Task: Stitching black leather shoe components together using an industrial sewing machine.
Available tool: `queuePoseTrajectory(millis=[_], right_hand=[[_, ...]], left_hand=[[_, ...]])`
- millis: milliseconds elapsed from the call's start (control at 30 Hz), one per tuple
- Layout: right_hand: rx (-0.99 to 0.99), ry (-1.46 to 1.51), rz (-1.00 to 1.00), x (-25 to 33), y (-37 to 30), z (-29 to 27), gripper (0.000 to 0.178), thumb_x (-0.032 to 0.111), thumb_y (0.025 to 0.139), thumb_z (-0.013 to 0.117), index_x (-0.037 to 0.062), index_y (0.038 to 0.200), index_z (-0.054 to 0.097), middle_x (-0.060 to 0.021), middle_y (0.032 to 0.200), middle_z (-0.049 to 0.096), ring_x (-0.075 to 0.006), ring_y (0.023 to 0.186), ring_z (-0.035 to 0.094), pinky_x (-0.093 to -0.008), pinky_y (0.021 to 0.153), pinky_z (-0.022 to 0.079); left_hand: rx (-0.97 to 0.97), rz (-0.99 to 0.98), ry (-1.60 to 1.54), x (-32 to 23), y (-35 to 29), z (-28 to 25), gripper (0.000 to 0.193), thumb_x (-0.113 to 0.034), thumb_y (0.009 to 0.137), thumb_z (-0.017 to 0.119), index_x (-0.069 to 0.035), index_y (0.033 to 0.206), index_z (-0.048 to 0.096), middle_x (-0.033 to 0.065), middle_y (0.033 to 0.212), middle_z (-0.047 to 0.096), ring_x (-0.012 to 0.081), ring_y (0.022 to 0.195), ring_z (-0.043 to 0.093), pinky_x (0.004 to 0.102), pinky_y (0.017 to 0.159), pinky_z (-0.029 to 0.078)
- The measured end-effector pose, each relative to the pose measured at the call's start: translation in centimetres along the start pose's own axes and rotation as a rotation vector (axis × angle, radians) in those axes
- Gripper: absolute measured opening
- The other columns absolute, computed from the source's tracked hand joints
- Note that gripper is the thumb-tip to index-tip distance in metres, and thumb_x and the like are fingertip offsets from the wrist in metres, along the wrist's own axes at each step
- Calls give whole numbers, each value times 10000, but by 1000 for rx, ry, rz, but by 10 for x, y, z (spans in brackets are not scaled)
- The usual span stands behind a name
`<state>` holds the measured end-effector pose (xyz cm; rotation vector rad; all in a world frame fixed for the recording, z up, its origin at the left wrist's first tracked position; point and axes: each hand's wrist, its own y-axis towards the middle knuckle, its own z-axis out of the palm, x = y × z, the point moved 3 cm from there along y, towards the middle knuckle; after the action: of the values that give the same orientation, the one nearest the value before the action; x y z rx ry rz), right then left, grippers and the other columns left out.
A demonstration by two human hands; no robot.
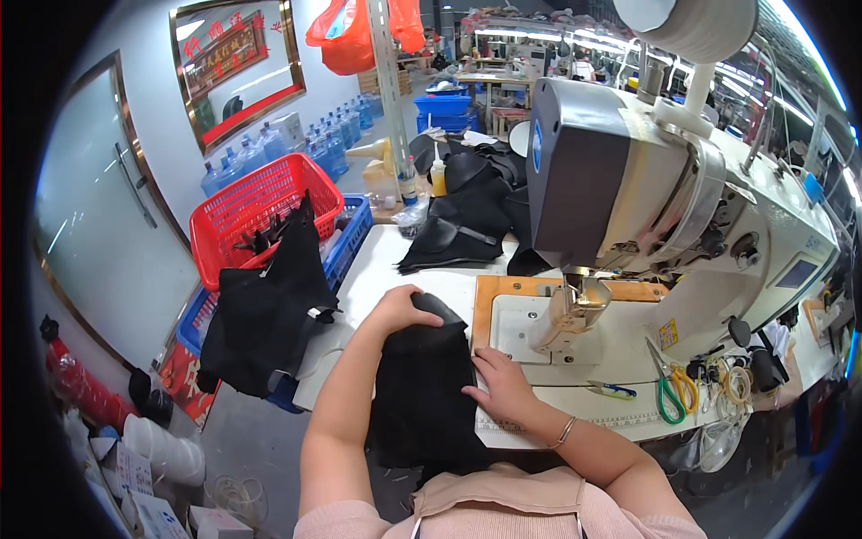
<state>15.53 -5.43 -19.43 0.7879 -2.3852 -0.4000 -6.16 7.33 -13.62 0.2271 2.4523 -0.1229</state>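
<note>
A black fabric piece (422, 386) with a smooth, leather-like patch at its far end lies over the near edge of the white sewing table (373, 260). My left hand (403, 313) grips its far left corner, thumb on top and the other fingers partly hidden. At its right edge rests my right hand (503, 386), fingers apart, the thumb touching the fabric and the fingertips on the tabletop beside the machine bed. Just beyond stands an industrial sewing machine (620, 171); its presser foot (567, 328) is right of the fabric, apart from it.
More black pieces (462, 225) are heaped behind. At left, a red basket (260, 198) sits on a blue crate (355, 229), with black fabric (265, 323) hanging over. Green-handled scissors (666, 386), thread snips (611, 390) and yellow-handled scissors (686, 388) lie at right.
</note>
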Motion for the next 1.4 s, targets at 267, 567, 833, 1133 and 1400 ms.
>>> queuePoseTrajectory(millis=[267,567,833,1133,1400], right_hand=[[230,1525,658,11,20,-10,493,142,834,679,-29,1244,466,-103,1162,579,-174,1042,567,-303,941,433],[36,1740,706,-16,17,-34,330,94,856,639,-34,1144,540,-131,1040,626,-206,901,642,-339,803,544],[200,1530,701,-17,12,-46,332,106,855,647,-30,1145,559,-109,1056,630,-178,894,635,-311,803,532],[110,1534,624,-13,4,-64,302,106,863,640,-15,1134,580,-89,1025,641,-156,874,634,-290,785,529],[30,1678,651,4,17,-96,279,107,880,619,-18,1125,571,-98,1034,637,-169,886,641,-309,786,546]], left_hand=[[62,201,-1075,-28,-48,-33,259,-18,656,784,-60,830,597,4,763,621,93,686,583,225,679,465],[-159,-99,-816,-16,-59,-14,239,-176,714,774,-63,791,578,-5,717,568,87,631,519,229,580,422],[106,227,19,-62,-77,-34,643,-263,669,774,-73,1238,542,150,1093,630,247,982,610,337,854,475],[303,99,-110,-75,-58,-30,348,-284,755,730,13,915,643,80,739,636,105,759,592,279,697,474],[91,513,270,-153,-27,-18,529,-315,802,697,-64,1236,529,128,1119,631,237,1085,569,314,863,453]])
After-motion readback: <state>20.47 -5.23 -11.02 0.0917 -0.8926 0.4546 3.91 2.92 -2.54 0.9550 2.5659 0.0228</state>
